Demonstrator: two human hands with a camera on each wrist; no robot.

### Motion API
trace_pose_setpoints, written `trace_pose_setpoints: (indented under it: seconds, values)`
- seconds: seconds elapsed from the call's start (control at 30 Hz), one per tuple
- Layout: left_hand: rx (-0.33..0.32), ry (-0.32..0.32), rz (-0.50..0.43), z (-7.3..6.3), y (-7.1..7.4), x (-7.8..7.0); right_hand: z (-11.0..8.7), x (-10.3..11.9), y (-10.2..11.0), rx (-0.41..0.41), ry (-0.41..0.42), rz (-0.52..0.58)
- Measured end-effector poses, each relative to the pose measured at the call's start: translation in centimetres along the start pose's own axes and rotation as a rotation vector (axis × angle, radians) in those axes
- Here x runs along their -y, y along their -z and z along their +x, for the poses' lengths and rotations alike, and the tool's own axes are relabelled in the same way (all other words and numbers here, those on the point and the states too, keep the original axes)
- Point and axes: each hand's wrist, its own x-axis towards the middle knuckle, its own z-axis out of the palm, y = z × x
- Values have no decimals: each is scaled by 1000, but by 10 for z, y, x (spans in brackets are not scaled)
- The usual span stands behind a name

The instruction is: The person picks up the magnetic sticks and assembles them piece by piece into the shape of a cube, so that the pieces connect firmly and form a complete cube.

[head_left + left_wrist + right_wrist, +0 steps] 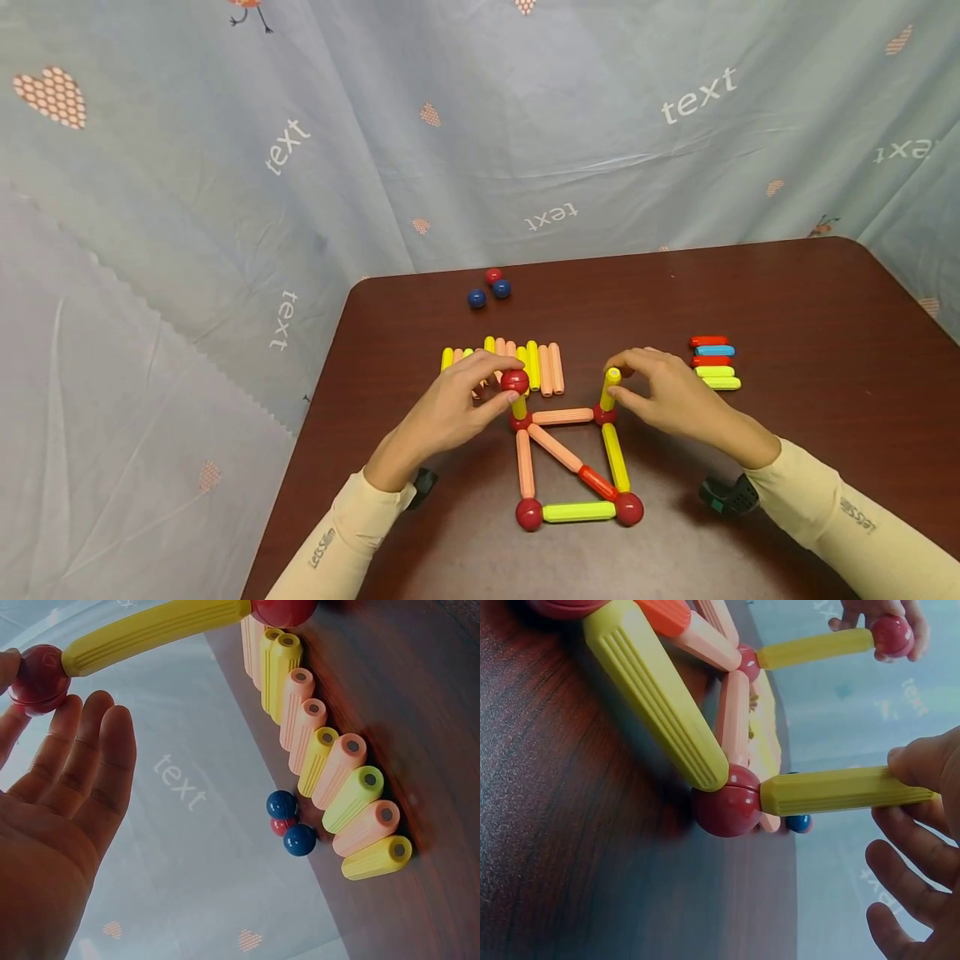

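On the table lies a square frame of magnetic rods and red balls, with a diagonal of a peach rod (555, 447) and a short red rod (597, 482). Two yellow rods stand up from its far corner balls. My left hand (453, 404) pinches the red ball (515, 381) topping the left upright rod (157, 636); its other fingers are extended in the left wrist view. Thumb and forefinger of my right hand (671, 396) grip the right upright rod (825, 790) near its top end. That rod's lower end meets a red corner ball (731, 806).
Behind my left hand lies a row of peach, yellow and green rods (545, 369). Two blue balls (477, 298) and a red ball (493, 276) sit near the table's far edge. Several short rods (714, 362) are lined up at the right. A patterned curtain (480, 150) hangs behind.
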Motion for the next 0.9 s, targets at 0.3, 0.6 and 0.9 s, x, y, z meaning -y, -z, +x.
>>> trace_pose_setpoints:
  seconds: [0.3,0.6,0.9]
  values:
    - [-4,-10,34,0,1,0,1,1,1,16,-4,4]
    - [-1,-11,31,0,0,-1,0,1,1,9,-5,8]
    - [-11,-20,21,0,0,-1,1,3,4,7,-9,26]
